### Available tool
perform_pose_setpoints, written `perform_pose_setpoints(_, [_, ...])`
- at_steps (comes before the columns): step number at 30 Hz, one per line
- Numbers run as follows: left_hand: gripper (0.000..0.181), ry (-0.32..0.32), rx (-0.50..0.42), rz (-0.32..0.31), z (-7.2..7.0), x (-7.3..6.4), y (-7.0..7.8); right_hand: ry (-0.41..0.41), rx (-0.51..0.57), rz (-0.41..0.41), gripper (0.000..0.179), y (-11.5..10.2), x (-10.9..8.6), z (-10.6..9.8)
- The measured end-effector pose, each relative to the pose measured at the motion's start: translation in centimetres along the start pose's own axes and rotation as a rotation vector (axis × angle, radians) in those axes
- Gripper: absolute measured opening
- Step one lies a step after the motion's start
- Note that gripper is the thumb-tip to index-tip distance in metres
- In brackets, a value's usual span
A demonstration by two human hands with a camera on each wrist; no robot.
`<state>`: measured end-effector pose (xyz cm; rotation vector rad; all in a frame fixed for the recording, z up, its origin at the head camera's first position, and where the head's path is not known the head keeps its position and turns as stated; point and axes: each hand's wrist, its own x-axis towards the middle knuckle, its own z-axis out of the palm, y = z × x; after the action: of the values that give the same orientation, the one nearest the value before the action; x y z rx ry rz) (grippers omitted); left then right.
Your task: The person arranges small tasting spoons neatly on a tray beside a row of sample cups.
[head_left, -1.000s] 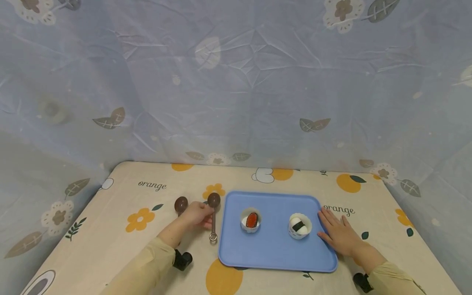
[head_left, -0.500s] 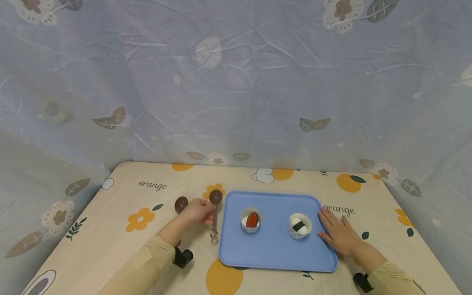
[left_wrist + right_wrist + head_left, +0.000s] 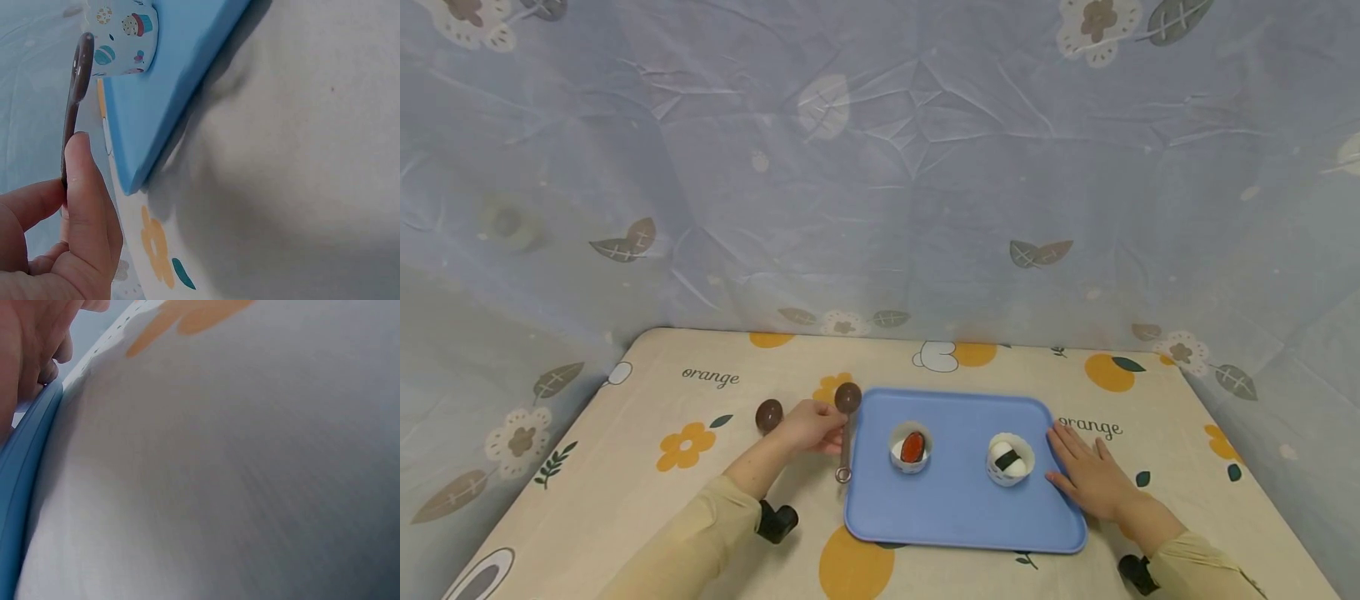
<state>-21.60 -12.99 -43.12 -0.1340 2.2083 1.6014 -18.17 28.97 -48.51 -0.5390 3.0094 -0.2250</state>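
Note:
My left hand (image 3: 811, 427) pinches the handle of a brown spoon (image 3: 847, 398) between thumb and fingers. The spoon has a round bowl pointing away from me and a ring at its handle end, and overlaps the left edge of a blue tray (image 3: 955, 517) in the head view. In the left wrist view its handle (image 3: 70, 119) stands above the tray's corner. A second brown spoon (image 3: 769, 415) lies left of that hand, mostly hidden by it. Fingers extended, my right hand (image 3: 1093, 479) rests along the tray's right rim.
Two small patterned paper cups stand on the tray. The left cup (image 3: 909, 467) holds a red-topped piece of sushi (image 3: 913, 447); the right cup (image 3: 1009, 481) holds a white piece with a dark band (image 3: 1006, 459). A printed cloth (image 3: 700, 517) covers the table, with a curtain (image 3: 880, 208) behind.
My left hand has moved slightly right and away from me with the brown spoon, bringing it to the tray's left edge. The right hand and cups have stayed in place.

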Motion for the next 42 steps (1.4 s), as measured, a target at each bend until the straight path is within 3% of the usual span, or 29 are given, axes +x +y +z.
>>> perform_pose_setpoints(10, [0.018,-0.025,0.006,0.032,0.6,0.0,0.5,0.008,-0.007,-0.015,0.064,-0.4,-0.2,-0.5])
perform_pose_setpoints(27, [0.019,-0.015,0.012,0.015,1.6,-0.1,1.4,0.012,-0.013,-0.002,0.063,-0.4,-0.1,-0.3])
perform_pose_setpoints(42, [0.016,-0.023,0.015,0.008,3.4,0.1,2.8,0.018,-0.033,0.014,0.064,-0.7,0.0,-0.3])
